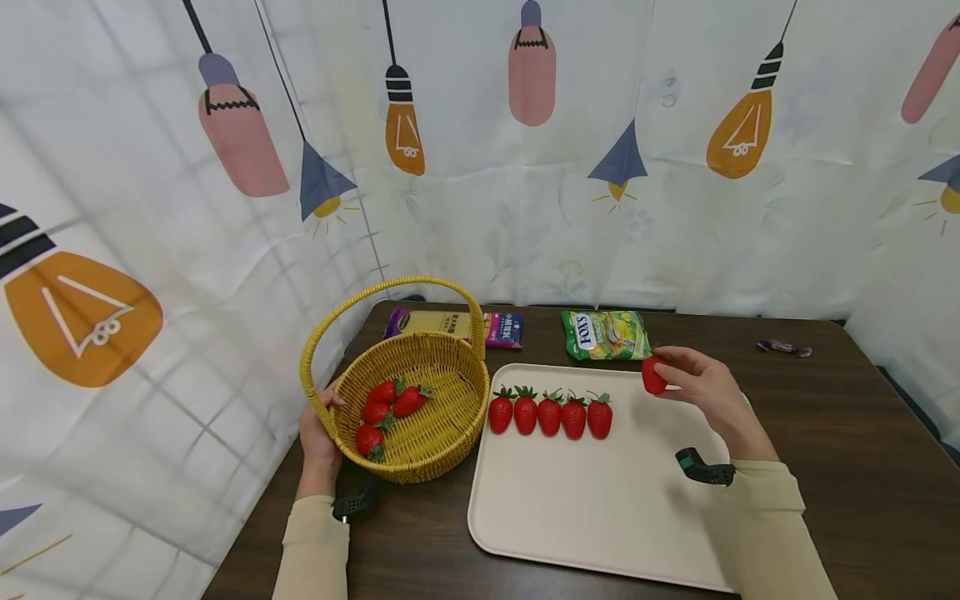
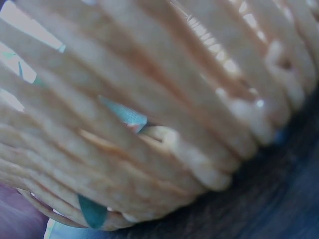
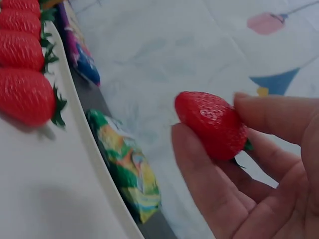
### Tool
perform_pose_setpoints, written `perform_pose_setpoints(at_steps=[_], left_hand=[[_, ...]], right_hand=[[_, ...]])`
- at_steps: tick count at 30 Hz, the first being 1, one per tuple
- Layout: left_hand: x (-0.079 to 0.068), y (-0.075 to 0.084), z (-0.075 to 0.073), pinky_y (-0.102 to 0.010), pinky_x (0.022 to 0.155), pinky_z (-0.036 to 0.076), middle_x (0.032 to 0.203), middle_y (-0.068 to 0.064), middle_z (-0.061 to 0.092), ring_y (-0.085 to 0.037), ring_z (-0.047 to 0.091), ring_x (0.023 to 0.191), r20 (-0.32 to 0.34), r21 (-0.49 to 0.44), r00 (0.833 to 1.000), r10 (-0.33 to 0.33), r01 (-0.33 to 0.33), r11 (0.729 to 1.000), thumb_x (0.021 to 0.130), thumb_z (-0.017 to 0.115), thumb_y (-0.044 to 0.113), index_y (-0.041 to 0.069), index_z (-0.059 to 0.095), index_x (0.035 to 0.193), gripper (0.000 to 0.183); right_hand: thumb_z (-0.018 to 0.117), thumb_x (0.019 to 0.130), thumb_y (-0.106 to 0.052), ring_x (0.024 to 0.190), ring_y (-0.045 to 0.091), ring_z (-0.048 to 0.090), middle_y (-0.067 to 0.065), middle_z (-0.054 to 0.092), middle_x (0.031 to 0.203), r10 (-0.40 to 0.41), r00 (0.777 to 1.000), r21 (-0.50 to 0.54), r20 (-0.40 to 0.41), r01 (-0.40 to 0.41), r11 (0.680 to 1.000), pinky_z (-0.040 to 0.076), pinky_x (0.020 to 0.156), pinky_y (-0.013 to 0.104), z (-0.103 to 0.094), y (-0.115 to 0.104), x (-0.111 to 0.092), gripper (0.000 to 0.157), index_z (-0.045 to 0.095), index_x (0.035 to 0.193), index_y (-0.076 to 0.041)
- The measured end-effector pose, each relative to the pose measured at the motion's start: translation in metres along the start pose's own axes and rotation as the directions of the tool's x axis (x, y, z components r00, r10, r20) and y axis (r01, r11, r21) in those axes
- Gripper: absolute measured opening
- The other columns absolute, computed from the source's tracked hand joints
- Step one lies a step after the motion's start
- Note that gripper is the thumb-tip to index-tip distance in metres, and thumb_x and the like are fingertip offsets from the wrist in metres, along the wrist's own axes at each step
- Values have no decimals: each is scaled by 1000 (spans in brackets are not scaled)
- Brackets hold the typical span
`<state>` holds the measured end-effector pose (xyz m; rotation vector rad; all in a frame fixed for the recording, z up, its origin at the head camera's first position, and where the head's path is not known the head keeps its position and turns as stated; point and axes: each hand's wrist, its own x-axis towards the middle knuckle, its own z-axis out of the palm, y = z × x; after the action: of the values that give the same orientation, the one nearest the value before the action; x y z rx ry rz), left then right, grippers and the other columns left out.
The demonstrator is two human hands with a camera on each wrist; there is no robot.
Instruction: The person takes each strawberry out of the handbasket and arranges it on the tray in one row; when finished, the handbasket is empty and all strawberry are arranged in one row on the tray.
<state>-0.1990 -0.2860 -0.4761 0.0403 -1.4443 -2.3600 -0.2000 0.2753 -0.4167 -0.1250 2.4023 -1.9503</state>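
Note:
Between thumb and fingers, my right hand (image 1: 708, 392) pinches a red strawberry (image 3: 212, 124) above the far right part of the cream tray (image 1: 585, 508). Its green leaves face the palm in the right wrist view. Five or so strawberries, better called several (image 1: 550, 413), lie in a row along the tray's upper left, leaves pointing away from me. My left hand (image 1: 321, 437) grips the left side of the yellow wicker basket (image 1: 442, 400) at the foot of its arched handle. Inside the basket, several strawberries (image 1: 408, 402) rest toward the left. Close basket weave (image 2: 149, 99) fills the left wrist view.
A green candy bag (image 1: 606, 335) lies behind the tray. Purple and gold snack packs (image 1: 431, 322) lie behind the basket. Far right on the dark table (image 1: 862, 433) is a small purple wrapped item (image 1: 784, 347). A patterned curtain (image 1: 480, 208) hangs around the back and left.

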Motion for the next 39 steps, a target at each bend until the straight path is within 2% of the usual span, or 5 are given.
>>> perform_pose_setpoints(at_steps=[5,10,15,22,39], left_hand=[[0,2,1,-32,87,49,126,-22,56,-34,53,109,-8,1,1000,-1,1,1000,101,42,15,1,55,72,35],[0,2,2,-32,89,49,128,-23,56,-35,52,112,-22,3,1000,3,-2,1000,102,41,13,0,55,71,36],[-1,2,2,-32,90,49,130,-22,56,-35,52,115,-27,13,1000,0,1,1000,101,42,14,2,56,71,36],[0,0,1,-32,90,49,128,-19,58,-34,52,115,-33,21,999,2,-1,1000,101,43,15,2,56,71,35],[1,0,0,-32,86,49,127,-20,58,-34,53,111,-25,6,1000,-2,2,1000,101,42,14,1,56,71,35]], right_hand=[[62,97,-22,92,8,63,27,40,137,54,998,-54,18,-53,997,56,83,35,-11,10,1,59,37,142,7],[63,96,-22,94,17,62,27,42,131,129,991,-124,28,-125,984,57,82,33,-13,21,5,57,39,140,6],[64,95,-19,93,22,64,27,45,128,175,979,-192,100,-154,969,57,80,35,-12,30,6,53,43,137,7],[67,91,-17,92,26,58,24,53,123,197,964,-318,177,-133,939,54,73,35,-7,39,9,46,53,130,4],[70,89,-14,90,24,60,24,57,120,178,961,-315,214,-105,943,55,73,34,2,45,11,46,55,128,6]])
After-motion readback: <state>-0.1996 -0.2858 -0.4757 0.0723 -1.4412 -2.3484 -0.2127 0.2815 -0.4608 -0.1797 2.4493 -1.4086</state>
